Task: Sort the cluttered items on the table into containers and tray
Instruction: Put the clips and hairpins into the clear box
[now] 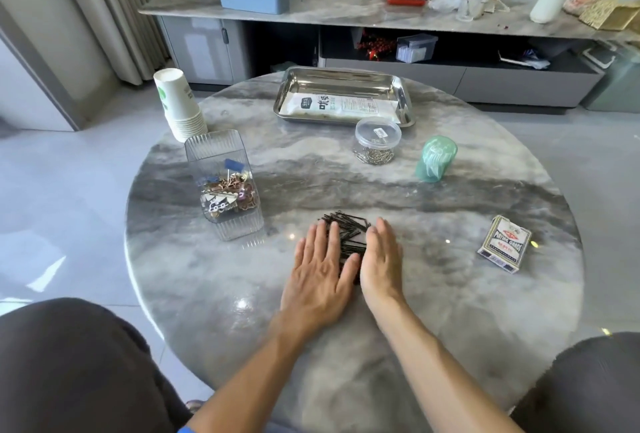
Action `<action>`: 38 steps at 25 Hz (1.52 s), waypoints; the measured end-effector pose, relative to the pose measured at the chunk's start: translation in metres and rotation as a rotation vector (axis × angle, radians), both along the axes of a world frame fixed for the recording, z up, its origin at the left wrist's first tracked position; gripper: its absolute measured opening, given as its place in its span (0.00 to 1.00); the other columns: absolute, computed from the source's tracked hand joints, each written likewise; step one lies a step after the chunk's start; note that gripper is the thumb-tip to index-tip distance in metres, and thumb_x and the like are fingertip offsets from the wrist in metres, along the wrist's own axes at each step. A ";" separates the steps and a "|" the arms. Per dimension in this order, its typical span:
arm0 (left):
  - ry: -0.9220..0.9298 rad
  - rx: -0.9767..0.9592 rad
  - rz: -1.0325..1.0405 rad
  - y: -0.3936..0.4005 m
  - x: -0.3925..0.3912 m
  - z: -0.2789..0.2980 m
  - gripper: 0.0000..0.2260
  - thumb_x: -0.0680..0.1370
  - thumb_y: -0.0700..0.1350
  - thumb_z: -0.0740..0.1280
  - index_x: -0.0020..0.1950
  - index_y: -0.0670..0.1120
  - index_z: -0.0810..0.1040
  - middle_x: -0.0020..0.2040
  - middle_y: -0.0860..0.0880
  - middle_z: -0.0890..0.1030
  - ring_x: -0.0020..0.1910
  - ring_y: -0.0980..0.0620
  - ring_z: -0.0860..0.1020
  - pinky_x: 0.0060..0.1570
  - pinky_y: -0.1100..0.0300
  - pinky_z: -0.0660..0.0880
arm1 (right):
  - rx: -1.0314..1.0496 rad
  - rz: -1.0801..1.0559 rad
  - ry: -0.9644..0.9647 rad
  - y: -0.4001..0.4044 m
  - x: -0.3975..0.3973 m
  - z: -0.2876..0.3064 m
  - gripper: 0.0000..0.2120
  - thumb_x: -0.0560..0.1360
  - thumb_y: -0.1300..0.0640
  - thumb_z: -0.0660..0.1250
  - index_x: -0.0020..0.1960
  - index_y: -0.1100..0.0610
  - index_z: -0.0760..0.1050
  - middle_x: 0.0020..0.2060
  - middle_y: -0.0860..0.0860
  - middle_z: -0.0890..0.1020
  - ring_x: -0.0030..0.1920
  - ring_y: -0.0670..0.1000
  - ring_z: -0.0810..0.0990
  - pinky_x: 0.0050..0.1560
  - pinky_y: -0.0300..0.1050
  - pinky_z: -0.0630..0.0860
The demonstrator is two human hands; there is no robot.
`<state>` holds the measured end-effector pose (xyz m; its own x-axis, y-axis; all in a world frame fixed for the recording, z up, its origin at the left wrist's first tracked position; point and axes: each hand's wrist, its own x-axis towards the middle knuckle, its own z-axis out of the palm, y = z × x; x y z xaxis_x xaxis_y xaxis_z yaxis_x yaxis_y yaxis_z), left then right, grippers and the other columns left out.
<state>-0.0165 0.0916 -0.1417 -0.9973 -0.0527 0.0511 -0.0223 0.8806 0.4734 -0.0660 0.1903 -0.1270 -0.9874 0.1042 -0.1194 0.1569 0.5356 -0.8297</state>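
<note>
cupping the black hairpins (348, 235) mid-desk (450, 311), left hand (320, 276) lies flat, right hand (381, 259) stands on edge, fingers straight, gripping nothing, steel tray (403, 100) well beyond

A heap of black hairpins (347, 232) lies at the centre of the frame. Left of it stands a ribbed clear box (224, 184) of small clips. At upper centre a steel tray (343, 81) holds a white packet (337, 106); just below it, a lidded clear jar (377, 140) of paperclips, a green container (435, 159) to its right. A card pack (504, 243) lies at right, stacked paper cups (179, 104) at upper left.
</note>
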 end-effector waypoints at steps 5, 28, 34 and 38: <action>0.021 0.157 -0.164 -0.003 -0.017 0.017 0.28 0.85 0.52 0.51 0.81 0.46 0.44 0.81 0.49 0.43 0.79 0.54 0.40 0.76 0.61 0.37 | -0.840 -0.079 -0.085 -0.014 0.013 0.026 0.16 0.83 0.60 0.56 0.68 0.56 0.73 0.69 0.52 0.74 0.65 0.44 0.73 0.64 0.36 0.65; 0.303 -0.205 -0.120 -0.051 -0.019 0.045 0.24 0.79 0.59 0.62 0.69 0.44 0.75 0.68 0.45 0.75 0.67 0.43 0.72 0.67 0.49 0.66 | 0.089 0.640 -0.020 0.045 -0.047 0.030 0.22 0.78 0.51 0.68 0.71 0.49 0.72 0.71 0.47 0.72 0.72 0.44 0.67 0.70 0.38 0.61; 0.236 -0.189 0.469 -0.119 0.032 0.066 0.15 0.74 0.44 0.69 0.60 0.46 0.76 0.60 0.45 0.75 0.43 0.39 0.79 0.38 0.51 0.73 | 0.839 0.787 0.161 0.017 -0.028 0.031 0.39 0.71 0.32 0.66 0.73 0.55 0.62 0.71 0.50 0.66 0.70 0.56 0.66 0.66 0.52 0.67; 0.285 -0.124 0.351 -0.126 0.029 0.053 0.11 0.76 0.35 0.69 0.57 0.41 0.80 0.54 0.43 0.80 0.45 0.38 0.77 0.48 0.50 0.71 | 0.851 0.749 0.203 0.019 -0.025 0.029 0.20 0.80 0.46 0.63 0.66 0.57 0.71 0.66 0.51 0.69 0.62 0.55 0.69 0.63 0.49 0.69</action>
